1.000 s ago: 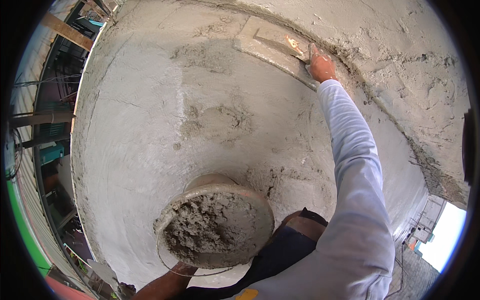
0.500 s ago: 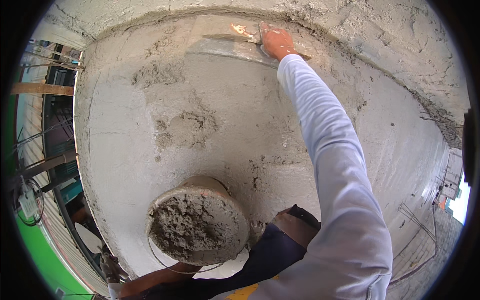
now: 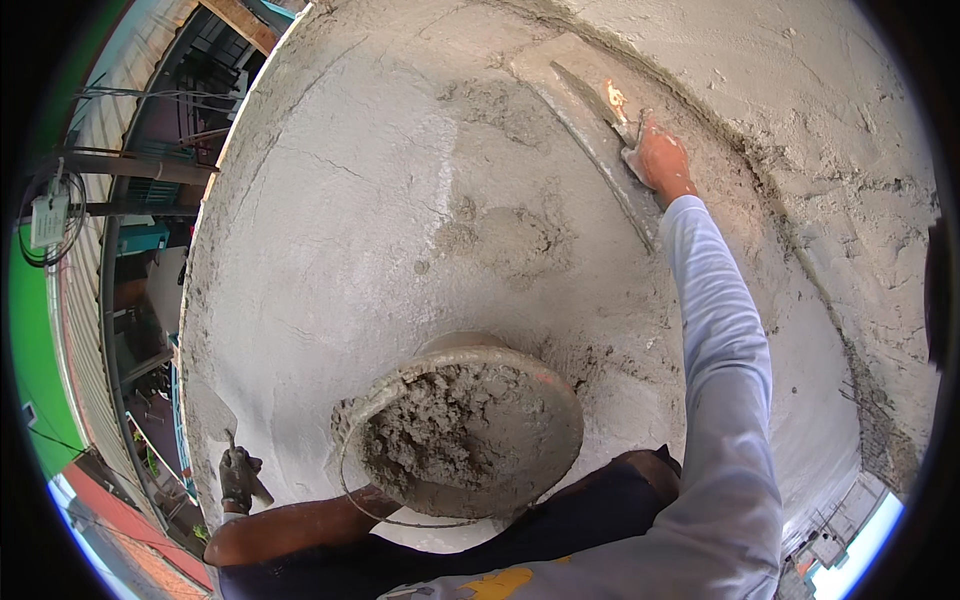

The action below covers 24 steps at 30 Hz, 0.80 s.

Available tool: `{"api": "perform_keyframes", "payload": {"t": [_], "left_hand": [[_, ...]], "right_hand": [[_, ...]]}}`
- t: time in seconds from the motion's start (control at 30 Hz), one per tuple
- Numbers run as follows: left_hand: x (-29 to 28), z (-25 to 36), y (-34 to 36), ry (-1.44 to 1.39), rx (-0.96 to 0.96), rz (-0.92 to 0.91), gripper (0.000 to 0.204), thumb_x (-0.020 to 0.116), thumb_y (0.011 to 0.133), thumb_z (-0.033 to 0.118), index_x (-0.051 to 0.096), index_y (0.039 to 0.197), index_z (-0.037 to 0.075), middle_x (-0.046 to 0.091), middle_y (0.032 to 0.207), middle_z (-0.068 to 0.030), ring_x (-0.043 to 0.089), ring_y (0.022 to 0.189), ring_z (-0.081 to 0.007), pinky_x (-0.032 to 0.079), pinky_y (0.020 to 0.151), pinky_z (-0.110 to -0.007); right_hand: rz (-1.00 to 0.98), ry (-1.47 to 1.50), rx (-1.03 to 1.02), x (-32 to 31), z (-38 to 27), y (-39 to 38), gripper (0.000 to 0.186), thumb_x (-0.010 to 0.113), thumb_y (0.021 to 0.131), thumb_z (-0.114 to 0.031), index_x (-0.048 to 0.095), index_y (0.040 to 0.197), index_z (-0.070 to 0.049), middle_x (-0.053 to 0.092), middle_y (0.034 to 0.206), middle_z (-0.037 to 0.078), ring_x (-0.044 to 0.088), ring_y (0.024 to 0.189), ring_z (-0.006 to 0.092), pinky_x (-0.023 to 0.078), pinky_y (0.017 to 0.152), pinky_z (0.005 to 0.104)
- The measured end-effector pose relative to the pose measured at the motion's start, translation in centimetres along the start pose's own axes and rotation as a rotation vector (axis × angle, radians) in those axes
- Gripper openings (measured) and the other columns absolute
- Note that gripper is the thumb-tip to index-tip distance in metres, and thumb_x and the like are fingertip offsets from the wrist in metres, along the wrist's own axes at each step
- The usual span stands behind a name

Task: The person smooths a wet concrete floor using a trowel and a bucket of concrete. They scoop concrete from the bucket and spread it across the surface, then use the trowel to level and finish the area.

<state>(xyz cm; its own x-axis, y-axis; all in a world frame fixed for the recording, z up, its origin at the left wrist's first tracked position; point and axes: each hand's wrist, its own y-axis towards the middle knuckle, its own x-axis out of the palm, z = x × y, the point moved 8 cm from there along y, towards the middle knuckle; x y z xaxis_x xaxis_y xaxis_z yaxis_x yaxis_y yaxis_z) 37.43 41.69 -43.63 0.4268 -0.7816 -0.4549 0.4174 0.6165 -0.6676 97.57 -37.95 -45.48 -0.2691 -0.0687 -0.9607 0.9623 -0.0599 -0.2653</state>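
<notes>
My right hand point(image 3: 662, 158) is closed round the grip of a long, flat plastering float point(image 3: 602, 148). The float lies slantwise on the wet grey mortar surface point(image 3: 340, 240), near its far right edge. Low on the left, my left hand point(image 3: 238, 474), smeared grey or gloved, is closed on what looks like a small trowel point(image 3: 263, 491), mostly hidden by the fingers. Between my legs stands a round bucket point(image 3: 575, 400) with a thin wire handle. Lumpy wet mortar point(image 3: 430, 425) fills it.
A rough cement wall point(image 3: 830, 110) rises along the right side. My bare knee point(image 3: 290, 535) is beside the bucket. Beyond the slab's left edge, the ground drops to corrugated roofing point(image 3: 85, 330), beams and cables point(image 3: 62, 215). Rough mortar patches point(image 3: 510, 240) mark the surface.
My view has turned, so the surroundings appear shifted. The float has swung from nearly crosswise to a steep slant, still in my right hand. My left hand shows more plainly.
</notes>
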Motion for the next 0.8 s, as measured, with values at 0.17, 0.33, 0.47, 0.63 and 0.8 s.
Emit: {"api": "perform_keyframes", "payload": {"t": [0.17,0.33,0.47,0.63,0.8], "left_hand": [[2.2,2.5,0.3,0.133,0.053,-0.035,0.016,0.055,0.096,0.025,0.052,0.094,0.01,0.063,0.074,-0.0066,0.061,0.065,-0.0179,0.053,0.07,-0.034],[4.2,5.0,0.6,0.014,0.071,-0.007,0.018,0.055,0.097,0.026,0.053,0.094,0.009,0.063,0.074,-0.0068,0.062,0.067,-0.0176,0.053,0.072,-0.033],[5.3,4.4,0.3,0.044,0.068,-0.042,0.017,0.054,0.097,0.026,0.053,0.094,0.009,0.063,0.073,-0.0072,0.062,0.067,-0.0176,0.054,0.072,-0.034],[0.7,1.0,-1.2,-0.09,0.009,0.118,0.015,0.053,0.097,0.023,0.054,0.095,0.008,0.063,0.073,-0.0077,0.062,0.067,-0.019,0.054,0.073,-0.034],[4.2,-0.5,-2.4,-0.117,-0.058,0.035,0.016,0.054,0.097,0.025,0.054,0.095,0.009,0.063,0.072,-0.0069,0.062,0.067,-0.0179,0.053,0.071,-0.033]], "right_hand": [[-0.121,0.049,-0.058,1.5,-6.8,-3.7,0.08,0.066,0.082,-0.03,0.028,0.145,0.002,0.057,0.127,0.025,0.053,0.121,0.0356,0.039,0.104,0.042],[-0.033,0.094,-0.028,0.3,-7.3,-4.5,0.086,0.068,0.08,-0.034,0.026,0.145,0.003,0.058,0.123,0.028,0.057,0.116,0.0378,0.041,0.102,0.0423],[-0.042,0.088,-0.12,-1.5,-15.0,1.3,0.075,0.065,0.084,-0.029,0.031,0.141,0.003,0.058,0.122,0.027,0.056,0.115,0.0377,0.042,0.1,0.0435],[-0.044,0.036,-0.18,0.1,-17.8,-4.0,0.077,0.064,0.085,-0.031,0.028,0.141,0.007,0.057,0.124,0.027,0.055,0.117,0.0379,0.043,0.1,0.0427],[-0.081,0.036,-0.118,-2.9,-20.3,1.4,0.081,0.064,0.085,-0.031,0.023,0.144,0.007,0.055,0.127,0.028,0.055,0.118,0.0388,0.043,0.1,0.0427]]}}
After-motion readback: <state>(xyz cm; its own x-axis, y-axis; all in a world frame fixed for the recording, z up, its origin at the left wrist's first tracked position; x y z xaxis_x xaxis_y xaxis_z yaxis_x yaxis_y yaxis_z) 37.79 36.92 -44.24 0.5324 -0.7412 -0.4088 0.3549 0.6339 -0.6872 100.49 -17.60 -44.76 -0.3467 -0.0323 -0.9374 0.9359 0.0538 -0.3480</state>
